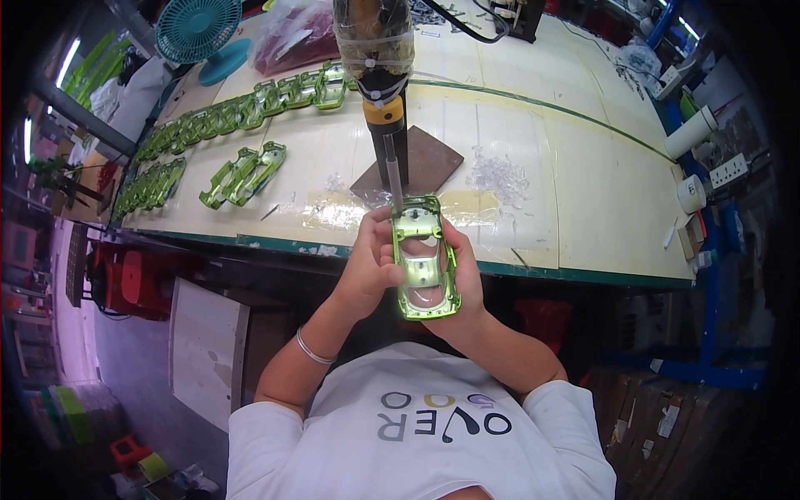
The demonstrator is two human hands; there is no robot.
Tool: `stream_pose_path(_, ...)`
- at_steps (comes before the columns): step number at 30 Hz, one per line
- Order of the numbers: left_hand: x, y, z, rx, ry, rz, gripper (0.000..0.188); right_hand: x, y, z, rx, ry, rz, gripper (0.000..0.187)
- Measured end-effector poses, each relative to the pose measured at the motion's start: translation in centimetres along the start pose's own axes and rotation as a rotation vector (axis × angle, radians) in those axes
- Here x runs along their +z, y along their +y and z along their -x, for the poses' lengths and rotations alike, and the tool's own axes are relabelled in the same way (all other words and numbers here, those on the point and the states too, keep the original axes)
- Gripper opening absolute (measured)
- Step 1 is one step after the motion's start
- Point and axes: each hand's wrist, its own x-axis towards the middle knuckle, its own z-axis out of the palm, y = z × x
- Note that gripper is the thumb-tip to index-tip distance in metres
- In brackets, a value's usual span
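A shiny green toy car body shell [423, 275] is held at the table's near edge, its hollow inner side facing up. My left hand [367, 265] grips its left side, fingers curled behind and thumb along the edge. My right hand [468, 279] is closed around the right side, its fingertips partly hidden by the shell. Over the shell's far end hangs an upright power screwdriver [384, 114], wrapped in clear tape with a yellow collar. Its long metal bit reaches down to the shell's far left corner; whether the tip touches cannot be made out.
Rows of green car shells [218, 117] line the table's left side, with a few more shells [242, 177] nearer me. A brown square board [429, 163] lies behind the screwdriver. Small clear scraps [498, 173] are scattered to the right. A teal fan [200, 33] stands at far left.
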Motion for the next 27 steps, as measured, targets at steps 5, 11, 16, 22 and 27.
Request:
stream_pose_path(5, 0.0, -0.1, 0.1, -0.019, -0.004, 0.000, 0.106, 0.2, -0.1, 0.2, 0.001, -0.005, 0.019, 0.048)
stream_pose_path(11, -0.3, -0.5, 0.2, 0.014, -0.029, 0.022, 0.102, -2.4, -0.3, -0.6, -0.056, -0.086, 0.126, 0.043)
stream_pose_path(16, -0.2, -1.4, 0.8, 0.108, 0.071, 0.090, 0.098, -2.9, -0.9, -1.7, -0.003, -0.152, 0.145, 0.040)
stream_pose_path(22, 0.2, -0.7, 2.9, 0.181, 0.038, -0.103, 0.104, -3.0, -2.0, -2.5, 0.298, -0.325, -0.008, 0.046)
stream_pose_path(27, 0.5, -0.3, 3.3, 0.222, 0.043, -0.228, 0.109, -2.8, -2.4, -2.6, 0.364, -0.385, -0.074, 0.047)
